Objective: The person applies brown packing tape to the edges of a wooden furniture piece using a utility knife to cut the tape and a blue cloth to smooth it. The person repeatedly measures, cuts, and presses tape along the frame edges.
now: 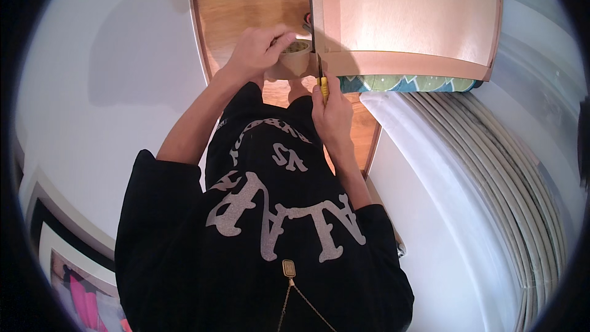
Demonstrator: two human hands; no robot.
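Observation:
My right hand (pixel 330 107) grips a yellow box cutter (pixel 322 88), its dark blade upright beside the left edge of a pale panel (pixel 399 6) with a brown border. My left hand (pixel 252 52) is raised just left of that edge, over the near part of a beige round container (pixel 294 61) with mottled greenish contents. Its fingers are curled, and what they hold, if anything, is hidden. The panel lies on a green and teal patterned padded surface (pixel 405 83).
A small red and black object (pixel 307 21) is behind the container on a wooden floor (pixel 239 0). A white wall (pixel 135 55) is at left, with framed pictures (pixel 74 270) low down. Long grey stacked sheets or boards (pixel 516 197) in clear plastic curve along the right.

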